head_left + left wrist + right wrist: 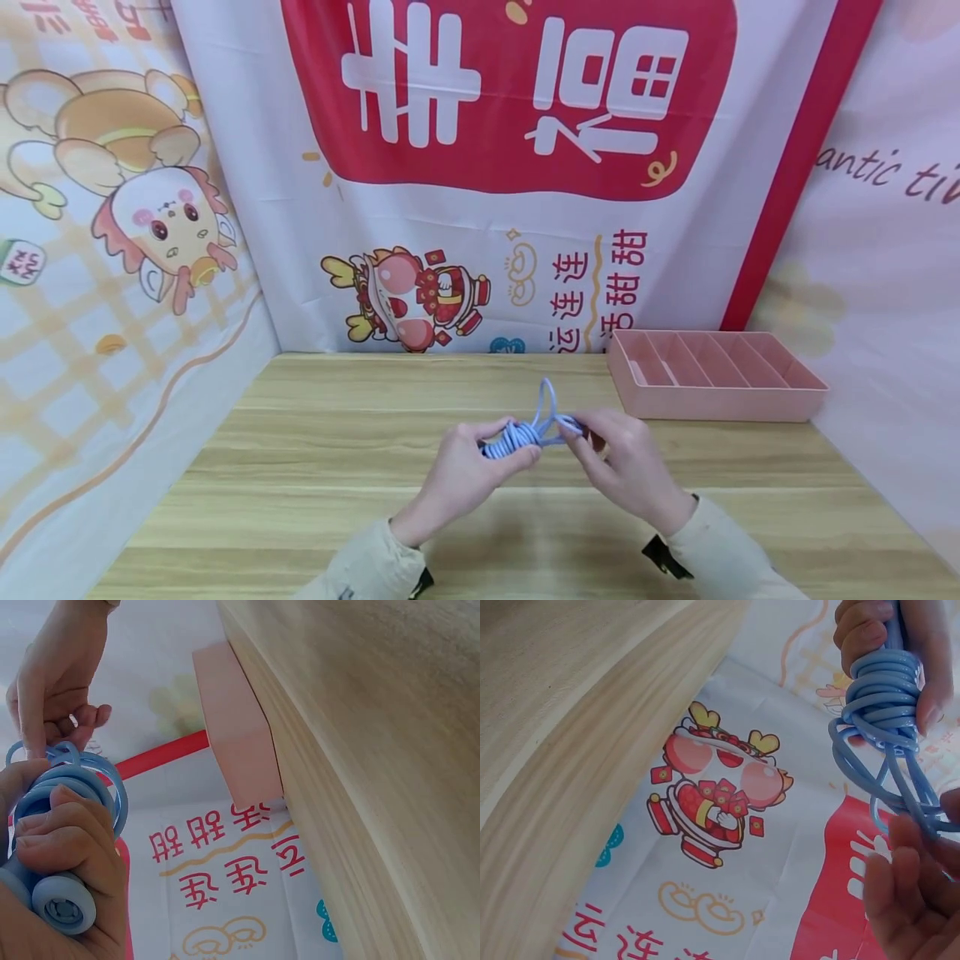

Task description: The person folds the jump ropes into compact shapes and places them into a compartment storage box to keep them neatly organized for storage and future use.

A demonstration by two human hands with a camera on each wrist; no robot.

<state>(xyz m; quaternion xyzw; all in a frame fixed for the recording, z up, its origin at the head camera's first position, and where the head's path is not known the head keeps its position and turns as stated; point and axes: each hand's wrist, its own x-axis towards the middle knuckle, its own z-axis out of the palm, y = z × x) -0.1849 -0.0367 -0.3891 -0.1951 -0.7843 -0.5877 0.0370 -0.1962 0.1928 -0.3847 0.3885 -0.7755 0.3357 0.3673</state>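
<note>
A blue skipping rope (pixel 517 437) is held over the table, its cord wound in several tight turns round its handles. My left hand (pixel 461 471) grips the wound bundle, fingers curled round it. The round end of a handle (pixel 64 904) sticks out below those fingers in the left wrist view. My right hand (pixel 626 467) pinches loose loops of the cord (pixel 911 787) with thumb and fingertips, just beyond the wound part. One thin loop stands up between the two hands in the head view. Part of the handles is hidden under the cord and the left hand.
The wooden table (pixel 300 467) stretches under both hands. At its back right corner stands a pink box (pixel 723 404) divided into several compartments. Printed cloth hangs behind the table (pixel 247 167) and along both sides.
</note>
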